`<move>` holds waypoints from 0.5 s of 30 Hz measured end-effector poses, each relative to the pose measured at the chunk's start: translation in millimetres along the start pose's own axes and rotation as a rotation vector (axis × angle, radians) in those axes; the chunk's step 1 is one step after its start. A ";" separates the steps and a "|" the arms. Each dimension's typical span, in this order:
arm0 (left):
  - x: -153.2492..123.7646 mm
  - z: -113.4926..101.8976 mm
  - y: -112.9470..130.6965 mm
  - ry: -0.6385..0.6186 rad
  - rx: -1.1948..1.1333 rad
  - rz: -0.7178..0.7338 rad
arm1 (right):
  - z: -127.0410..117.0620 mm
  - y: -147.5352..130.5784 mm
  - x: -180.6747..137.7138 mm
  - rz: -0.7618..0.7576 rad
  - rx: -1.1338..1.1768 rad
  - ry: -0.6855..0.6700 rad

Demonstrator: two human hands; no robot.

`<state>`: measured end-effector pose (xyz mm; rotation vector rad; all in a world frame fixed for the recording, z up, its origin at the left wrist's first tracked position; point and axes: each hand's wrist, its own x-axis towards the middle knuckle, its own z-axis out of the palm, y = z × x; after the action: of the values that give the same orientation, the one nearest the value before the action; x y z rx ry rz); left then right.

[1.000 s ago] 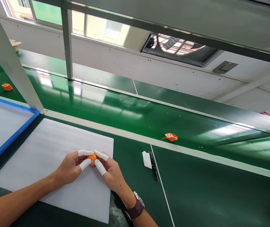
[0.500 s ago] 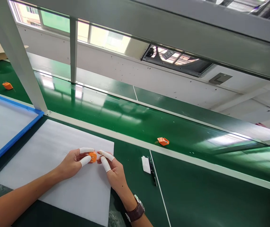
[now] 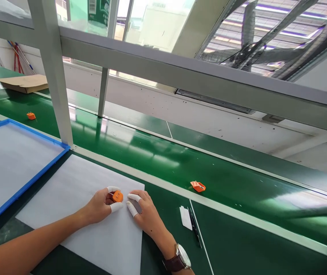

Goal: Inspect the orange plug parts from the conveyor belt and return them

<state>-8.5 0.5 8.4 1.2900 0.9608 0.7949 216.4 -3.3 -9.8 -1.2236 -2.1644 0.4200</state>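
Observation:
My left hand (image 3: 102,206), white finger cots on thumb and forefinger, is closed around a small orange plug charger (image 3: 118,196). The face of the charger with small metal-looking marks is turned up toward me. Just to its right, my right hand (image 3: 146,212) has cots on the same two fingers. Its thumb and forefinger are slightly apart with nothing visible between them, and it does not touch the charger. Both hands are over a white sheet (image 3: 89,244) on the dark green table.
A blue-edged white board (image 3: 14,156) lies at left. Orange pieces (image 3: 31,115) rest on the green belt (image 3: 140,149), including one open-looking orange piece (image 3: 198,186) ahead. A white tag (image 3: 185,217) and black pen-like tool (image 3: 195,225) lie right. A grey frame post (image 3: 56,76) rises at left.
My view has tilted up and shifted left, so more of the frame and belt shows. My right hand has drawn slightly away from the orange charger, which stays in my left hand.

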 end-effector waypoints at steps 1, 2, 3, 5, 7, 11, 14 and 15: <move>0.2 -0.4 0.6 -0.006 -0.001 0.009 | -0.3 2.6 0.3 -0.013 0.019 -0.001; 0.0 -0.6 1.0 -0.011 -0.001 0.016 | -0.1 4.9 0.2 -0.024 0.036 0.007; -0.4 -0.5 1.4 -0.016 -0.002 0.022 | 0.6 6.8 -0.4 -0.033 0.050 0.022; -1.0 0.5 3.1 -0.025 -0.002 0.028 | 2.6 8.9 -2.2 -0.048 0.059 0.056; 1.5 2.5 6.6 -0.052 0.020 0.047 | 4.6 9.1 -3.8 -0.059 0.057 0.079; 33.7 5.4 16.5 -0.008 0.305 0.166 | 5.7 7.8 -4.9 -0.079 0.051 0.111; 87.0 3.2 21.3 0.150 0.500 0.215 | 5.7 7.6 -6.3 -0.086 0.033 0.133; 107.6 1.4 22.3 0.193 0.530 0.216 | 5.8 7.8 -7.1 -0.090 0.025 0.139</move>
<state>37.7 99.9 16.2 1.8218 1.2538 0.8740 220.5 -5.2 -20.9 -1.1038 -2.0806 0.3137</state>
